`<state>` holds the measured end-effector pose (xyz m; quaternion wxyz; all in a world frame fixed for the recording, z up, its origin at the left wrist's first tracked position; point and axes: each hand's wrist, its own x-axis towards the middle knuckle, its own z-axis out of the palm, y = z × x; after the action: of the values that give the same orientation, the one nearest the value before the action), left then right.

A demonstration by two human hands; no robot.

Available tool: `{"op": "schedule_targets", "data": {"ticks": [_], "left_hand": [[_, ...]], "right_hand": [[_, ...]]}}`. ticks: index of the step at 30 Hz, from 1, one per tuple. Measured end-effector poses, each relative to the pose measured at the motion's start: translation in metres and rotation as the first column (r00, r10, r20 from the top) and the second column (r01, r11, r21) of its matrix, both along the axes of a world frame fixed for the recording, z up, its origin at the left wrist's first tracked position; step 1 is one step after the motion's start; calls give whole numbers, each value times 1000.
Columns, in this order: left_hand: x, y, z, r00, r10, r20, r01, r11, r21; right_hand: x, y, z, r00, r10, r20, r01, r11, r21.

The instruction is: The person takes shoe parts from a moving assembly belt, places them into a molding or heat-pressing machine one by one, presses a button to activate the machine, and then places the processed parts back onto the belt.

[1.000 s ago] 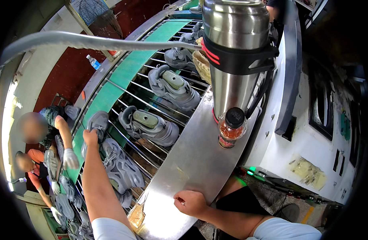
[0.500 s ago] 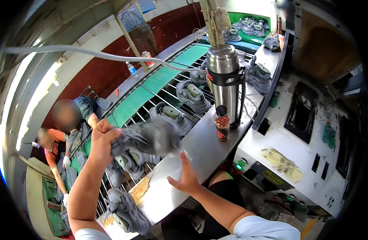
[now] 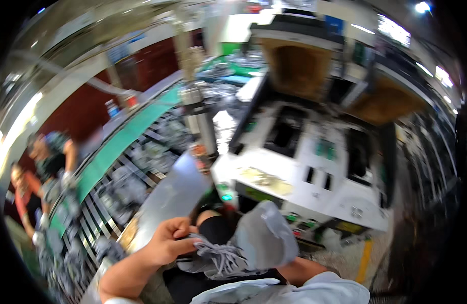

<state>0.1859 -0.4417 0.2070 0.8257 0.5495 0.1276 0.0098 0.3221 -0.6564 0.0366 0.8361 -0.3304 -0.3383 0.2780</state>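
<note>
A grey lace-up sneaker (image 3: 229,256) hangs over my lap, its pale toe end (image 3: 266,233) toward the right and tilted up. My left hand (image 3: 175,240) is closed on the opening end of the sneaker, thumb and bent index finger pinching it beside the laces. Behind the toe end, my right hand (image 3: 294,266) meets the sneaker from below. Only its wrist side shows there; the shoe covers the fingers.
At left, a rack of metal bars (image 3: 109,223) carries several grey shoes, with a steel ledge (image 3: 167,195) along it. A steel flask (image 3: 202,126) stands there. Right of it is a white machine (image 3: 314,177) with raised lids. Two people work at far left.
My view has swung right toward the machine. The sneaker has come from above the rack to my lap. My right hand, open and apart before, is now behind the sneaker's toe.
</note>
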Motion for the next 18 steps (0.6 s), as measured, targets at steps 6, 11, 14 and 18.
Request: {"op": "schedule_targets", "data": {"ticks": [6, 11, 14, 18], "left_hand": [[53, -58, -135, 997, -78, 25, 81, 910, -406], [85, -89, -283, 869, -494, 11, 228, 382, -895], [95, -84, -329, 725, -689, -10, 343, 374, -862], [112, -79, -339, 626, -780, 8, 514, 404, -757]], "right_hand": [[42, -110, 32, 879, -475, 44, 477, 876, -78], [114, -223, 56, 540, -809, 234, 838, 490, -240], [182, -262, 97, 407, -861, 304, 889, 298, -347], [267, -272, 150, 258, -784, 564, 871, -65, -488]]}}
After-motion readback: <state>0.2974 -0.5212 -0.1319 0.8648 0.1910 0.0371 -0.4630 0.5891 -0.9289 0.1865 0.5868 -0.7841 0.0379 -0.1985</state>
